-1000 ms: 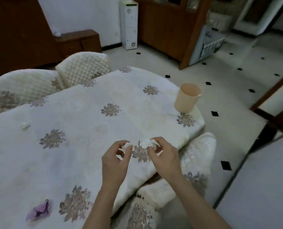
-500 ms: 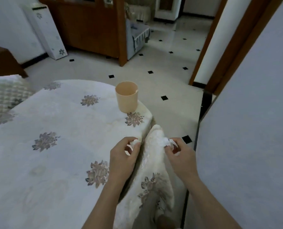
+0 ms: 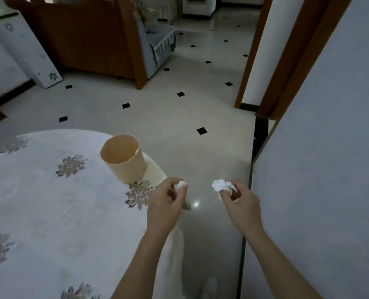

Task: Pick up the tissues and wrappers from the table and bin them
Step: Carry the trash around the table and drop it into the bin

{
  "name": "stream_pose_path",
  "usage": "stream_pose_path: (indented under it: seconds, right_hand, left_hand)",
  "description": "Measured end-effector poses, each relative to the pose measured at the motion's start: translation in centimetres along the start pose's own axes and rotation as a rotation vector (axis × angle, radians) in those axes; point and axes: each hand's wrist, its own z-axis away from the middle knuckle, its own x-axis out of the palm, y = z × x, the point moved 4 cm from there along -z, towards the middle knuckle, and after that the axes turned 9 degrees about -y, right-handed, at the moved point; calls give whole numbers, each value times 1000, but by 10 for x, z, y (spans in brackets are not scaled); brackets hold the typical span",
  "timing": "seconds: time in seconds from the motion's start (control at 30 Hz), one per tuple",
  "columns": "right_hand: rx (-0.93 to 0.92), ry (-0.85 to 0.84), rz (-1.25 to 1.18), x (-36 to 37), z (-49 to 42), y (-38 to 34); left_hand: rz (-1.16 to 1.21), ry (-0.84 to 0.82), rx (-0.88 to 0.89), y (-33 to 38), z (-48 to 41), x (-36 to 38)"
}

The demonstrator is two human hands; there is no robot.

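Note:
My left hand (image 3: pixel 167 201) pinches a small white crumpled tissue (image 3: pixel 182 184) between thumb and fingers, just past the table's right edge. My right hand (image 3: pixel 238 200) holds a bigger white crumpled tissue (image 3: pixel 219 184) over the floor, to the right of the table. A small beige bin (image 3: pixel 123 159) stands on the white flowered tablecloth (image 3: pixel 50 201), close to the table's right edge. It is open at the top and lies up and to the left of my left hand. Both hands are level with each other and apart.
A grey wall panel (image 3: pixel 330 169) fills the right side, close to my right arm. Pale floor tiles (image 3: pixel 168 117) with black diamonds stretch ahead. A wooden cabinet (image 3: pixel 82 39) and a white standing unit (image 3: pixel 28 52) stand at the back left.
The view has swung right and come nearer the bin. My hands have moved off the table and chair cover, further apart, each still holding its tissue.

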Motion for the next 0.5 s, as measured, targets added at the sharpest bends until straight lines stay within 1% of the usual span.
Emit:
stream_pose_path:
  seconds: [0.13,0.5]
  right_hand:
    - [-11,0,-14,-20,-53,0]
    - [-21,-3,-39,-51,-147,1]
  left_hand:
    - [6,8,20,17,-40,25]
    - [-19,11,22,15,-136,85]
